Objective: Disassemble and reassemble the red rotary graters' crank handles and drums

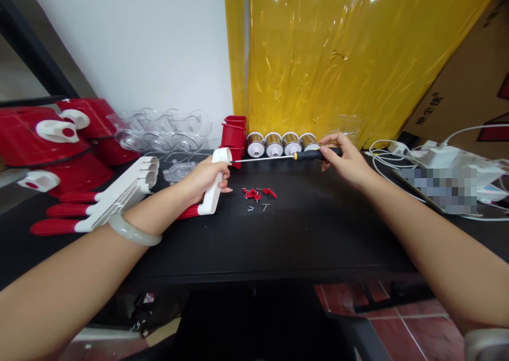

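Note:
My left hand (207, 179) is wrapped round a white crank handle (212, 195) with a red grip, its round end upward. A long screwdriver (308, 155) with a black and yellow handle lies level in my right hand (342, 157), fingers pinching the handle's end. The shaft's tip meets the side of the white handle's round end; the exact contact is too small to tell. Below the shaft, small red parts (254, 193) and several screws (265, 207) are scattered on the black table (302, 239).
Similar white and red handles (115, 196) lie at left, near red housings (35, 138) with white knobs. Behind stand clear plastic parts (163, 130), stacked red pieces (233, 133) and metal drums (273, 144). White cables and chargers (441, 154) crowd the right, beside a cardboard box (457, 85).

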The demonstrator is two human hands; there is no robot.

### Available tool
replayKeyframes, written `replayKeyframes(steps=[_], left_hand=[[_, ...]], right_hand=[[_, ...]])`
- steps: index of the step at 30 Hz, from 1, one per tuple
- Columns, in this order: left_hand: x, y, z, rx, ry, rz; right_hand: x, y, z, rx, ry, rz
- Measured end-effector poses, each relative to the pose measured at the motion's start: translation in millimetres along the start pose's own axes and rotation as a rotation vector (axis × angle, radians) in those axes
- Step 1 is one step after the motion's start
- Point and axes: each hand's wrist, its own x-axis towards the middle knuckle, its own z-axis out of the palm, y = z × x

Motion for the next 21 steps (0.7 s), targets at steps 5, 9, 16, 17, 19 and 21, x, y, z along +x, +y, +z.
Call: replayKeyframes(steps=[5, 9, 16, 17, 19, 21], left_hand=[[0.0, -1.6, 0.1, -0.005, -0.018, -0.003], [-0.4, -1.0, -0.2, 0.006, -0.005, -0.01], [0.9, -2.3, -1.4, -0.022, -0.019, 0.005], [1.3, -2.7, -1.4, -0.028, -0.021, 0.009], [1.9, -3.1, -1.3, -0.037, -0.022, 0.015], [1.9, -2.8, -1.0, -0.037, -0.018, 0.014]], right_hand=[[0.2, -2.9, 1.0, 0.159, -0.039, -0.028], [1.5, 0.4, -0.1, 0.063, -0.094, 0.064], [0.2, -1.6, -0.2, 0.105, -0.035, -0.024], [0.0, -2.9, 0.5, 0.137, -0.045, -0.028], [-0.3, -4.7, 1.9, 0.177, -0.076, 0.01], [-0.3, -4.8, 2.8, 0.161, -0.091, 0.088]])
